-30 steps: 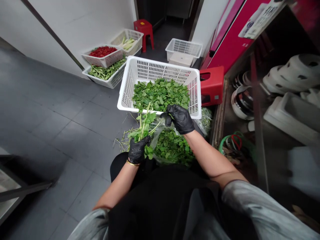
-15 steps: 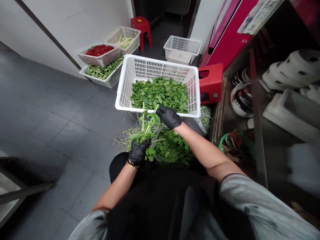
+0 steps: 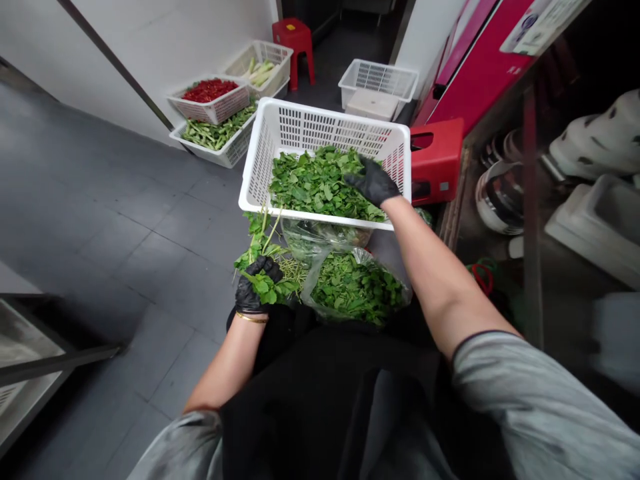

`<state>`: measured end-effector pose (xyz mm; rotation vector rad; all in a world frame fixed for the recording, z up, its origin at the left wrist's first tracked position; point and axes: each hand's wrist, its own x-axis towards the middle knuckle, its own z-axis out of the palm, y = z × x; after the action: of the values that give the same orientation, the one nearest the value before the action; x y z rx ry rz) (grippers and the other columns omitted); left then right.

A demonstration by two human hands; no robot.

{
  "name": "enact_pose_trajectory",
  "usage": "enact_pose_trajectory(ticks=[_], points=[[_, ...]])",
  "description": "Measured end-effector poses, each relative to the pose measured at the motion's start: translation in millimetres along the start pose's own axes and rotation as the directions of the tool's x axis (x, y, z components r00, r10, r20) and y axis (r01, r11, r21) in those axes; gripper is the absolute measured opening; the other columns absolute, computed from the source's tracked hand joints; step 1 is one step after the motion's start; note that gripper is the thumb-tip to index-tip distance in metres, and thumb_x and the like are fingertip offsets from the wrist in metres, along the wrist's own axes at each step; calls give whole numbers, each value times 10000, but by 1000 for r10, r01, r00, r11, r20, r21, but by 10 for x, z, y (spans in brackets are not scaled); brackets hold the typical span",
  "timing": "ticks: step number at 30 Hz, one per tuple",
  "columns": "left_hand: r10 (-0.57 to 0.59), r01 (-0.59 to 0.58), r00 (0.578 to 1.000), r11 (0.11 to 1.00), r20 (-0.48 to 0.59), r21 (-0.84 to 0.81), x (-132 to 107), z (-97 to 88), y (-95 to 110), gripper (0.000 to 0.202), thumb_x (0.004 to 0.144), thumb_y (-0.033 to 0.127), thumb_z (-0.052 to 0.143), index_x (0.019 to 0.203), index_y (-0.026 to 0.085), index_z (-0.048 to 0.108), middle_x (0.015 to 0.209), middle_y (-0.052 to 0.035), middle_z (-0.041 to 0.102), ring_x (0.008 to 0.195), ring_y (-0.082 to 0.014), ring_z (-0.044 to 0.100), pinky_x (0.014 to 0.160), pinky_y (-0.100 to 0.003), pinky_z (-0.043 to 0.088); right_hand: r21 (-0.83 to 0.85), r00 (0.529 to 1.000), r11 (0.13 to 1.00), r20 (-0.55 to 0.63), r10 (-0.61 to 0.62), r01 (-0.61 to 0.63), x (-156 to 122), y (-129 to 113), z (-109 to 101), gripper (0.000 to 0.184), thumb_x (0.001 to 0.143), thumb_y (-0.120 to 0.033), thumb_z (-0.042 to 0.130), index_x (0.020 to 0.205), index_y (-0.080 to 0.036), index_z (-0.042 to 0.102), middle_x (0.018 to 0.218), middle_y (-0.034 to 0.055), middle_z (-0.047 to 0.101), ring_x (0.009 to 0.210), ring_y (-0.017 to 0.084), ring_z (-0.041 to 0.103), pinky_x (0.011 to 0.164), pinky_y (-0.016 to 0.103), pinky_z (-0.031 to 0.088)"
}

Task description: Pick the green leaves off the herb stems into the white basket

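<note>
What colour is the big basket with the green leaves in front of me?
The basket is white; it shows best in the head view.

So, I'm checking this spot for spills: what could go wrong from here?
Leafy sprigs jutting from the left hand could drop onto the floor. The open plastic bag of leaves might tip and spill. The upper basket of red pieces, stacked on a lower basket, might slide off.

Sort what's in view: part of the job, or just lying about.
Apparently in use:
Black-gloved left hand, holding leafy green sprigs
Black-gloved right hand, at loose green leaves
Large white slotted plastic basket, holding those leaves
Clear plastic bag of leafy greens

Apparently lying about:
Red chillies in small white plastic basket
Red plastic stool by the doorway
</note>
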<state>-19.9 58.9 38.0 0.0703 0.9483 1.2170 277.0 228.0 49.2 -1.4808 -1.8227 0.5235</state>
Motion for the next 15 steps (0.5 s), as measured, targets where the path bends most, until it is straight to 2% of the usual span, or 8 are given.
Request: enact_pose_trajectory(ticks=[3, 6, 7, 8, 9, 11, 13, 15], points=[[89, -89, 996, 995, 18, -34, -37, -43, -7, 200, 851, 180, 543, 652, 180, 525, 586, 17, 528, 494, -100, 519, 503, -226, 457, -212, 996, 973, -13, 90, -91, 73, -63, 30, 521, 679, -339, 795, 1030, 11, 636, 1096, 253, 638, 1018, 217, 584, 910, 369, 446], [31, -27, 994, 999, 109, -31, -46, -67, -15, 266, 861, 199, 527, 604, 181, 459, 548, 24, 470, 459, -93, 457, 463, -225, 414, -49, 970, 991, 214, -112, 125, -309, -422, 347, 485, 718, -288, 760, 1163, -138, 639, 1240, 139, 616, 1134, 221, 557, 992, 362, 419], [3, 0, 992, 1000, 127, -18, -47, -66, -10, 290, 869, 220, 523, 595, 186, 435, 530, 28, 441, 449, -93, 434, 451, -226, 399, 88, 899, 975, 379, -221, 203, -480, -557, 512, 478, 722, -299, 752, 1169, -174, 642, 1234, 102, 628, 1136, 216, 562, 987, 353, 430], [-12, 13, 991, 1000, 130, -5, -51, -64, 0, 306, 879, 244, 519, 594, 191, 421, 518, 32, 420, 447, -96, 424, 447, -228, 393, 220, 791, 950, 530, -305, 219, -646, -676, 688, 467, 726, -318, 744, 1167, -199, 648, 1204, 72, 650, 1114, 211, 575, 968, 345, 445], [-11, 11, 992, 1000, 128, 4, -58, -63, 15, 316, 888, 268, 514, 597, 196, 413, 509, 34, 404, 446, -100, 419, 447, -229, 390, 321, 683, 929, 639, -355, 182, -798, -766, 858, 438, 729, -334, 737, 1140, -199, 664, 1147, 55, 677, 1066, 204, 595, 934, 332, 463], [25, -25, 990, 1000, 141, 4, -82, -81, 62, 338, 896, 295, 513, 594, 201, 393, 492, 39, 370, 430, -99, 396, 432, -226, 369, 404, 546, 914, 758, -356, 35, -1039, -846, 1118, 343, 735, -358, 724, 1019, -166, 705, 986, 42, 719, 912, 185, 630, 843, 304, 487], [65, -64, 981, 998, 185, -11, -115, -139, 125, 362, 889, 305, 522, 580, 202, 364, 476, 45, 324, 404, -91, 351, 407, -224, 331, 426, 515, 895, 801, -304, -135, -1186, -808, 1217, 284, 745, -386, 708, 879, -136, 716, 835, 36, 723, 765, 159, 629, 760, 280, 490], [134, -127, 969, 991, 209, -48, -148, -229, 197, 367, 882, 286, 525, 573, 199, 346, 479, 48, 308, 393, -81, 320, 395, -220, 306, 477, 535, 817, 804, -259, -322, -1223, -716, 1173, 308, 738, -434, 705, 796, -131, 706, 735, 32, 709, 670, 146, 625, 700, 270, 491]])
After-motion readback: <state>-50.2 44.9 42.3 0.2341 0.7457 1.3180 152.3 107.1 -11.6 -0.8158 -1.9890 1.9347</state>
